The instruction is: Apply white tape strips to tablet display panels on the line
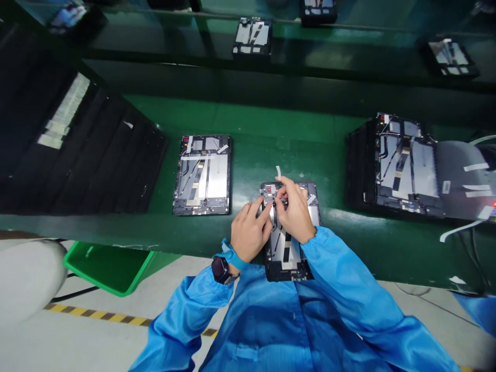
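An opened tablet lies at the bench's front edge, its silver inner plate, black flat cable and small parts showing. My left hand rests at its upper left corner, fingers stretched out and touching the parts there. Over the same corner my right hand is closed in a pinch; what is between the fingertips is too small to make out. A short strip of white tape sticks up from one of its fingertips. Another opened tablet, with white tape strips on it, lies to the left.
A stack of tablets stands at the right, beside a grey device with white tape strips hanging from it. Black cases fill the left side. Beyond are more tablets. A green bin is below the bench edge.
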